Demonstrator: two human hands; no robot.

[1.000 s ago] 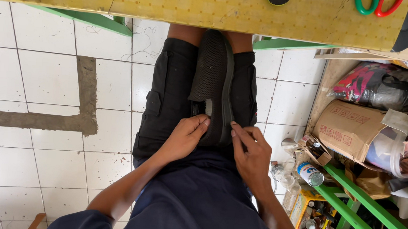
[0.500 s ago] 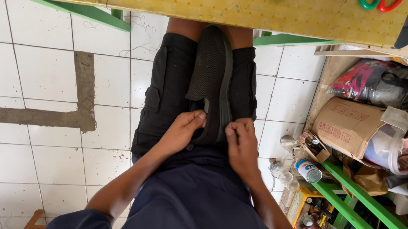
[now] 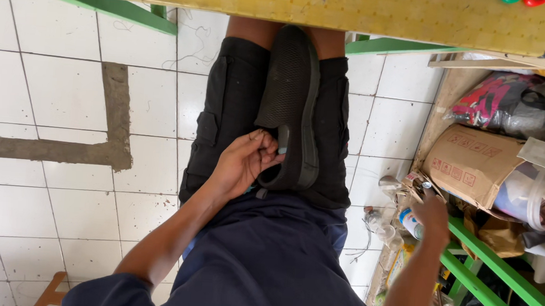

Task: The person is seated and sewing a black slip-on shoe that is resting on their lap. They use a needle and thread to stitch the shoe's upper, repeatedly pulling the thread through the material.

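A black mesh slip-on shoe (image 3: 292, 103) lies along my lap between my thighs, toe pointing away under the yellow table edge. My left hand (image 3: 241, 163) grips the shoe's heel opening, fingers curled on the rim. My right hand (image 3: 433, 214) is out to the right, over a small can with a blue and white top (image 3: 411, 221) among the clutter beside me. Whether the fingers close on the can I cannot tell.
A yellow table top (image 3: 308, 5) on a green frame (image 3: 110, 7) spans the top. At right are a cardboard box (image 3: 476, 166), bagged goods (image 3: 512, 106), small bottles and green shelf bars (image 3: 500, 277). White floor tiles (image 3: 46, 92) with a cement strip lie to the left.
My right hand left the shoe's heel and swung right to the clutter by the can. My left hand stayed on the shoe, now holding it alone. The view tilted down slightly.
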